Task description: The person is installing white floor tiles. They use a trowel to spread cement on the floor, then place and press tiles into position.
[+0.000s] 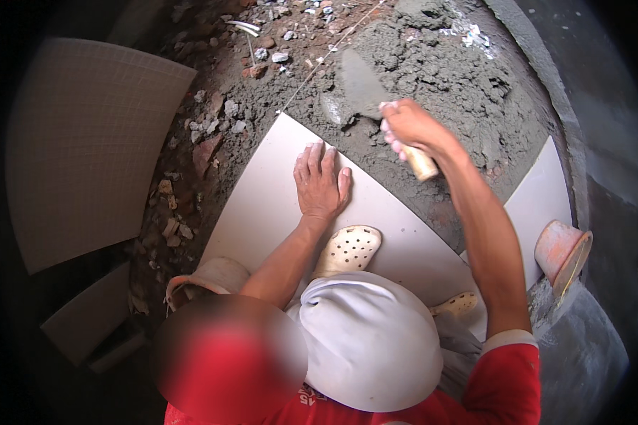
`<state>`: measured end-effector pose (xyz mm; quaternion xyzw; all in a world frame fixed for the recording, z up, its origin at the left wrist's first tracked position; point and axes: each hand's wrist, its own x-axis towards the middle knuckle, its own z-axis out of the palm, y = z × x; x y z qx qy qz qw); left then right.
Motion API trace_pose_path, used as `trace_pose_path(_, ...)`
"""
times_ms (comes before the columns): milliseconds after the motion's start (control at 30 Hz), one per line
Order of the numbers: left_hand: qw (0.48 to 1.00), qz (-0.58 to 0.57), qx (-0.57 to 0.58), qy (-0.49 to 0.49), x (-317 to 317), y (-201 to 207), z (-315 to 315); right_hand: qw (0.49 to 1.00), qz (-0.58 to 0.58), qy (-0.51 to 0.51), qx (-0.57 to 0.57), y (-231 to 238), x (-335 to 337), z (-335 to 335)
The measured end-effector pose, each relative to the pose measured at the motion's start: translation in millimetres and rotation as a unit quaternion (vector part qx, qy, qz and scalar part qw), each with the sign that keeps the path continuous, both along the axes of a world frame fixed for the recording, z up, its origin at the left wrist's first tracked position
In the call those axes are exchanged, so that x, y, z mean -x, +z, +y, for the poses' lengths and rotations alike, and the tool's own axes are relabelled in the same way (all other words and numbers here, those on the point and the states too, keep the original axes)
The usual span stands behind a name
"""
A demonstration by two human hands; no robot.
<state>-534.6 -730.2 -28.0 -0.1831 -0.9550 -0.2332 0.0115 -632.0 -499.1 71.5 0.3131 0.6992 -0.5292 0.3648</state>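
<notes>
My left hand lies flat on a large off-white tile, fingers spread near its far edge. In my right hand is a trowel with a pale wooden handle, its grey blade slightly blurred. The blade points away and to the left, over wet grey mortar just beyond the tile; whether it touches the mortar I cannot tell. A taut string runs from near the tile's far corner up across the mortar and rubble.
Another pale tile lies at the right, with a tilted pinkish bucket on it. A second bucket stands at lower left. Large textured panels and broken stones are on the left. My perforated shoe rests on the tile.
</notes>
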Motion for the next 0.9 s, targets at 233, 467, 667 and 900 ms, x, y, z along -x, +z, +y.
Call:
trace_pose_path(233,1.000,0.003,-0.005,-0.009,0,3,-1,0.974,0.085,0.165,-0.131,5,-48,-12)
trace_pose_path(467,1.000,0.013,-0.004,-0.016,0,-1,-1,0.884,0.248,0.090,-0.385,24,-179,81)
trace_pose_path(667,1.000,0.015,0.007,-0.022,0,1,1,0.774,0.091,-0.080,-0.622,-19,-259,171)
trace_pose_path(900,1.000,0.014,0.014,-0.024,-1,0,0,0.815,0.149,-0.059,-0.557,-79,-246,145)
